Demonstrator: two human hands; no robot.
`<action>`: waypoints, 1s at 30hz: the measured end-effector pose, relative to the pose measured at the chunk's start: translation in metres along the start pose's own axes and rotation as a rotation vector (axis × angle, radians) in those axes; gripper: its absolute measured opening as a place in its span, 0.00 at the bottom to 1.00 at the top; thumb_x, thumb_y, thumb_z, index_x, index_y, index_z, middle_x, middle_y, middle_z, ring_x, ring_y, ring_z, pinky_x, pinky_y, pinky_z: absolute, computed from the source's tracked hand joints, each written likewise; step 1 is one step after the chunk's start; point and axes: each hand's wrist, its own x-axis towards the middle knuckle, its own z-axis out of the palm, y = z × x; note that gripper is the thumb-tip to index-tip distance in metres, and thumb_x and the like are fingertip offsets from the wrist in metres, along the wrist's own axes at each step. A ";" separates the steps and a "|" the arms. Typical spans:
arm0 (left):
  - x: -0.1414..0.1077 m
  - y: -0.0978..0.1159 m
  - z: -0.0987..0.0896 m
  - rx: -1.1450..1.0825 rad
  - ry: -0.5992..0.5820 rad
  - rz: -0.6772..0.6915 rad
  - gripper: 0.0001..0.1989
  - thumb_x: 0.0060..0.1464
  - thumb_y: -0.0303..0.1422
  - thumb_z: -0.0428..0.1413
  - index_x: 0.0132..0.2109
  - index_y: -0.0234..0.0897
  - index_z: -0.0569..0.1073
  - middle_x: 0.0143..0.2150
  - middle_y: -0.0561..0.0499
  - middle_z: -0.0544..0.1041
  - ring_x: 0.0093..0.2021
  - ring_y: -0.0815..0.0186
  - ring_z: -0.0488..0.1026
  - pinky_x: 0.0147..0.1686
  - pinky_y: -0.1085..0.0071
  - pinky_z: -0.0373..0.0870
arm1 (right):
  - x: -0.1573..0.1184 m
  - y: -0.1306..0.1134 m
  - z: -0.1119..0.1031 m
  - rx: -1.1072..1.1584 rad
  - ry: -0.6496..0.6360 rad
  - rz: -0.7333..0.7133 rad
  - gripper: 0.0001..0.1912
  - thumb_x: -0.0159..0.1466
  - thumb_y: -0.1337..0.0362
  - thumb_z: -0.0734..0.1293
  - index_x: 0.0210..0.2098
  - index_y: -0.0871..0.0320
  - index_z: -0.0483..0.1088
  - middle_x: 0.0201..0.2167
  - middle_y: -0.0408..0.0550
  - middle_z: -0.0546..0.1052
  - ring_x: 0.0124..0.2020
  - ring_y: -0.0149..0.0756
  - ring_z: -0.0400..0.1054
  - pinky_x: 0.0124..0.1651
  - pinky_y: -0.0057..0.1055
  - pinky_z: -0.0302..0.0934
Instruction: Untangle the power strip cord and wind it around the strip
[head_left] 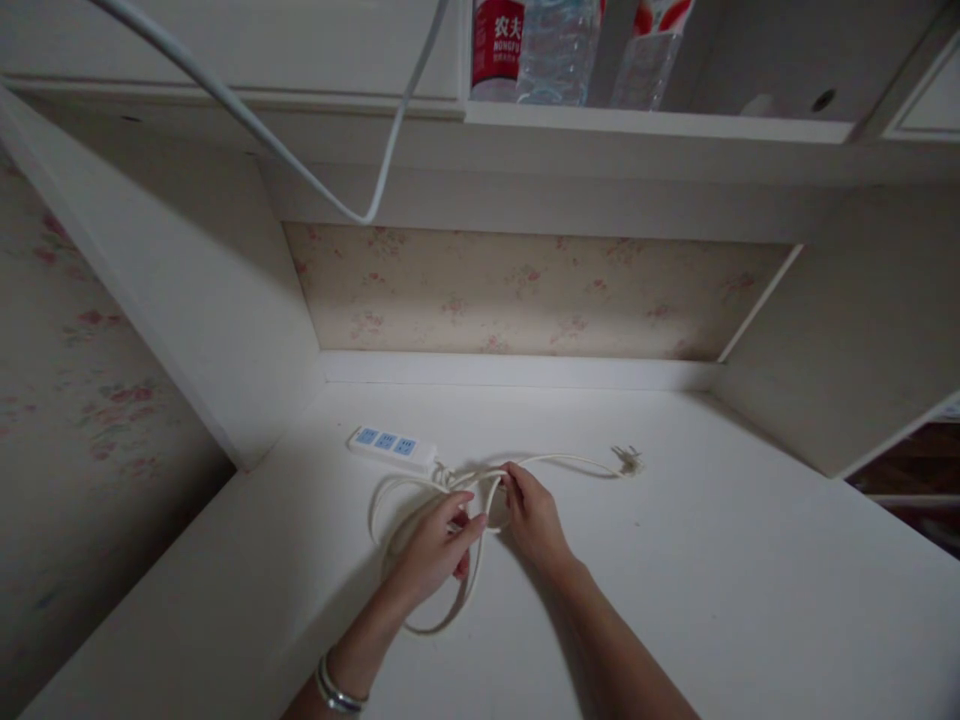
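the right hand (534, 512) is drawn together in a pinch, thumb and fingertips closed on the white cord (559, 457). the left hand (435, 540) is half curled, its thumb and forefinger a little apart beside the cord; whether its fingers grip the cord cannot be told. silvery bangles (339, 688) circle the left wrist. the cord lies in loose loops around and beneath the left hand, on the white desktop (720, 560). just beyond, to the left, the power strip (391, 449) lies with its blue sockets facing up; to the right, the plug (628, 461) rests at the cord's end. farther back is floral wallpaper (480, 300), and above it plastic bottles (559, 55) stand on a shelf (660, 122), with a pale cable (262, 148) hanging to their left.
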 end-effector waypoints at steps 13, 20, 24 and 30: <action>0.007 -0.006 0.000 0.061 0.134 0.068 0.18 0.58 0.45 0.47 0.29 0.36 0.68 0.22 0.55 0.69 0.17 0.72 0.66 0.18 0.77 0.57 | 0.005 0.000 -0.004 0.082 0.041 0.173 0.21 0.68 0.52 0.53 0.50 0.58 0.65 0.31 0.47 0.76 0.26 0.34 0.68 0.31 0.29 0.61; 0.004 0.002 -0.013 -0.148 0.356 0.149 0.18 0.59 0.45 0.48 0.29 0.37 0.64 0.19 0.60 0.61 0.16 0.75 0.60 0.17 0.79 0.56 | 0.013 0.026 -0.016 -0.027 0.157 0.319 0.23 0.66 0.50 0.53 0.46 0.60 0.69 0.30 0.49 0.78 0.24 0.35 0.69 0.29 0.30 0.60; -0.001 0.011 -0.027 -0.354 0.523 0.269 0.16 0.59 0.43 0.50 0.30 0.36 0.64 0.20 0.60 0.61 0.17 0.77 0.58 0.18 0.80 0.56 | 0.014 0.036 -0.022 -0.057 0.238 0.388 0.23 0.66 0.51 0.52 0.43 0.60 0.69 0.29 0.49 0.78 0.22 0.35 0.69 0.28 0.31 0.59; -0.003 0.023 -0.049 -0.620 0.755 0.347 0.14 0.56 0.42 0.54 0.31 0.37 0.65 0.25 0.60 0.64 0.16 0.79 0.57 0.14 0.80 0.54 | 0.015 0.046 -0.028 -0.024 0.284 0.402 0.23 0.64 0.52 0.53 0.45 0.60 0.70 0.32 0.51 0.79 0.20 0.34 0.69 0.27 0.31 0.60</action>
